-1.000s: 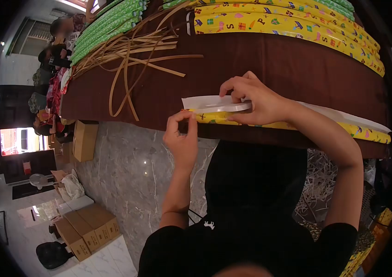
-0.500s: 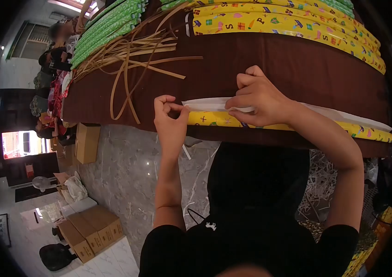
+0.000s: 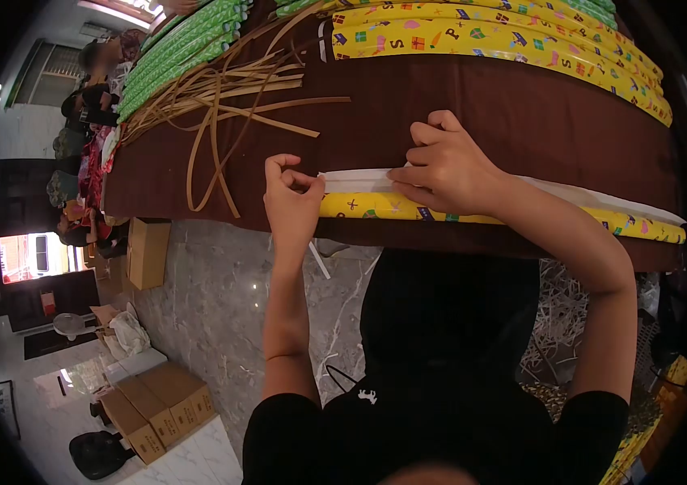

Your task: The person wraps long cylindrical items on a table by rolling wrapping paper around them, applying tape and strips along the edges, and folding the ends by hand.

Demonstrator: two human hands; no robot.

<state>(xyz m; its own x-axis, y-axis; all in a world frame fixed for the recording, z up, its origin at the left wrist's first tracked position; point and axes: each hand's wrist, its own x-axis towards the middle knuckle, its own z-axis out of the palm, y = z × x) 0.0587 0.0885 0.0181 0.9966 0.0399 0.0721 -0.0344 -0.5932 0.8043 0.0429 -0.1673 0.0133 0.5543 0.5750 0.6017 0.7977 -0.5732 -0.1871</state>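
A roll of yellow printed wrapping paper [image 3: 359, 206] lies along the near edge of the brown-covered table, its white edge [image 3: 351, 179] showing on the far side. At the roll's left end is my left hand [image 3: 291, 198], thumb and index finger closed on the paper's corner, the other fingers curled. My right hand [image 3: 448, 166] bends over the roll a little further right. Its thumb and fingertips pinch the white edge, and its knuckles hide part of it. A thin white strip [image 3: 321, 260] shows beside my left wrist.
Brown flat strips [image 3: 230, 101] lie tangled at the back left. Beyond are green patterned rolls [image 3: 186, 56] and yellow printed rolls [image 3: 473, 40]. Cardboard boxes [image 3: 157, 408] stand on the floor at left. Other people [image 3: 88, 105] are at the far left. Shredded paper [image 3: 558, 311] lies below right.
My right hand has moved slightly left and flattened toward the roll; the curled white piece seen under its fingers before no longer shows. My left hand stays at the roll's end.
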